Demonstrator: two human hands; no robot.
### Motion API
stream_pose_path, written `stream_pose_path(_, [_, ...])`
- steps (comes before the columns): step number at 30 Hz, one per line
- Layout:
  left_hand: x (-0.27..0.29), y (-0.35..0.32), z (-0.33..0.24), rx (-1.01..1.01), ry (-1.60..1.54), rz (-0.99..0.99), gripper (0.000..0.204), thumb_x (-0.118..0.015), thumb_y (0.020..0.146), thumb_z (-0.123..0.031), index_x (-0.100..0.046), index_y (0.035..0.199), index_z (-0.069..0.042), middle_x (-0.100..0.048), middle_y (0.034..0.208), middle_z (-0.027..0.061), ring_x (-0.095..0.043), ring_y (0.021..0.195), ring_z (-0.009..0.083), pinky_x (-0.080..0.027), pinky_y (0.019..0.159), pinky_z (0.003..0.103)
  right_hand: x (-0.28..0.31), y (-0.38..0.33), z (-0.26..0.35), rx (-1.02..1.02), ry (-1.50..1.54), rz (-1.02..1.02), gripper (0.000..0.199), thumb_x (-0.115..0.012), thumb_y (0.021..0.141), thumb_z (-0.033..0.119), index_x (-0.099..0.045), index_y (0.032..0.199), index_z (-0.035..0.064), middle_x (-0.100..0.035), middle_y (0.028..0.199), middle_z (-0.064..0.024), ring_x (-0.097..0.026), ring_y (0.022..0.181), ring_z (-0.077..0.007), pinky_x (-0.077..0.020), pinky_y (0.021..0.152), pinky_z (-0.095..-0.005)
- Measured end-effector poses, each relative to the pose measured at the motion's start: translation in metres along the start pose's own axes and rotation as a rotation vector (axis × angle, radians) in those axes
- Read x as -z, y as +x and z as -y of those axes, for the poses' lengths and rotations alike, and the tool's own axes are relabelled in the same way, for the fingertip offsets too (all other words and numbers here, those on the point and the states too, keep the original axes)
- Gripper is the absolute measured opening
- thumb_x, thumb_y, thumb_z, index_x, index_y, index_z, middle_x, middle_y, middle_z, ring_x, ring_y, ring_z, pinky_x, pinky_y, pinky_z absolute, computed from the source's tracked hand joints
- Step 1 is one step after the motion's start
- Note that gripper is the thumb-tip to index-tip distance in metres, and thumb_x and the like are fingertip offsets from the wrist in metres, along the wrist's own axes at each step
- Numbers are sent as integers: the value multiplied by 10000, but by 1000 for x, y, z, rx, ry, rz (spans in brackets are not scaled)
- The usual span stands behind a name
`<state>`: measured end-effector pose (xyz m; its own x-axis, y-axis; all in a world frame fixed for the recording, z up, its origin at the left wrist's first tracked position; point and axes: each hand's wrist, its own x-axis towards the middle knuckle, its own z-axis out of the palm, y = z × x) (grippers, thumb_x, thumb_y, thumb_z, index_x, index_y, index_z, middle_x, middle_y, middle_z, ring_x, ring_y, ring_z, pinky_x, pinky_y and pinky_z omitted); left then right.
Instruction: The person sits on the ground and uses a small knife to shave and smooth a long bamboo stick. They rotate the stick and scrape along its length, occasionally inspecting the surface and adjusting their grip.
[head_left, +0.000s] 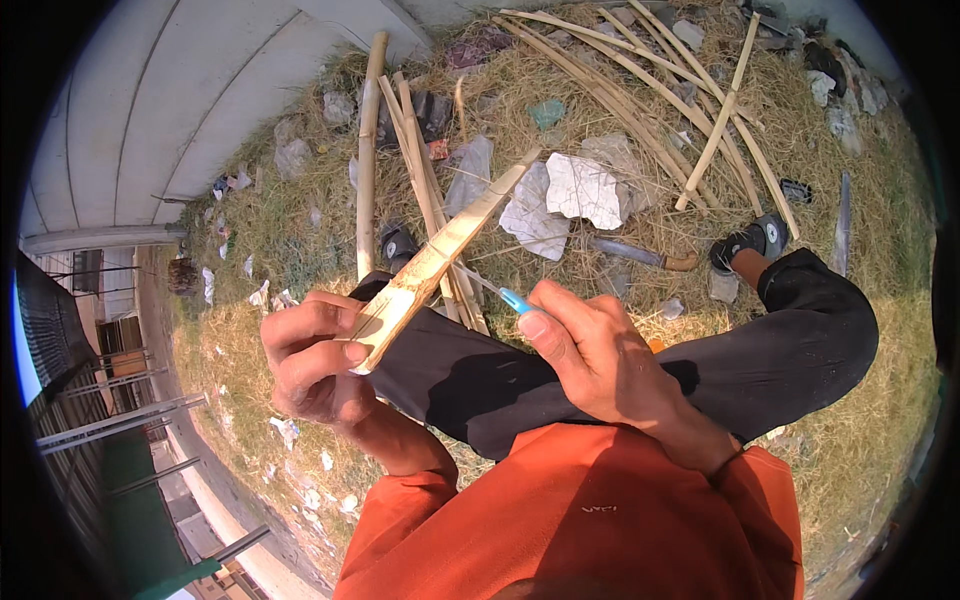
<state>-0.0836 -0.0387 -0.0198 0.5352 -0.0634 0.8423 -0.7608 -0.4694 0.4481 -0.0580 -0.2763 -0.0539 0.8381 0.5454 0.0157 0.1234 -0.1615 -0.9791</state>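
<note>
My left hand (318, 362) grips the wide near end of a pale split piece of bamboo or wood (432, 262), its fingers and thumb closed on it. The piece slants up and away to the right, tapering toward its far tip, with a rough, splintered patch near its middle. In my closed right hand (612, 365) is a slim tool with a light blue handle (515, 300). Its thin, pale metal shaft or blade points at the piece's right side. From here I cannot tell whether it touches, nor exactly what kind of tool it is.
Long bamboo strips (640, 112) lie across dry grass ahead, with a bamboo pole (366, 160) further left. White stone slabs (583, 190) and a tool with a curved brown handle (640, 252) lie between my feet. A concrete wall (150, 110) stands at the far left.
</note>
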Motion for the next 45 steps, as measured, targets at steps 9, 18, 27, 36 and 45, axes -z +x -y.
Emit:
stream_pose_path(9, [-24, 5, -30, 172, 73, -228, 204, -692, 824, -50, -527, 934, 0, -565, 847, 164, -600, 607, 171, -498, 497, 231, -46, 20, 18, 161, 128, -97, 244, -453, 979, 248, -454, 896, 19, -494, 483, -187, -549, 458, -393, -399, 404, -444])
stream_pose_path(18, [-19, 3, -25, 76, 27, -287, 228, -717, 820, -119, -535, 913, -17, -562, 809, 143, -531, 564, 131, -428, 440, 203, -21, 32, -118, -341, -555, -75, 393, -382, 991, 306, -558, 930, -41, -562, 553, -233, -591, 549, -423, -470, 509, -468])
stream_pose_path(27, [-28, 10, -10, 213, 112, -299, 208, -697, 836, -113, -548, 925, 1, -618, 866, 180, -624, 850, 273, -509, 718, 338, -17, 31, -3, 83, 58, -127, 325, -436, 987, 290, -493, 839, 7, -488, 504, -217, -527, 492, -424, -366, 450, -461])
stream_pose_path(36, [-32, -4, -11, 303, 148, -289, 201, -701, 775, 26, -559, 917, 11, -638, 889, 172, -615, 829, 231, -481, 754, 307, -31, 53, -27, -4, -337, -157, 328, -439, 971, 307, -535, 884, 6, -550, 540, -246, -573, 549, -451, -444, 506, -525])
stream_pose_path(45, [-32, 3, -9, 247, 35, -277, 203, -688, 756, 73, -571, 908, 4, -635, 892, 157, -589, 813, 200, -466, 712, 300, -35, 53, -20, 36, -271, -206, 362, -409, 982, 325, -529, 877, 1, -538, 542, -252, -558, 556, -471, -422, 513, -546])
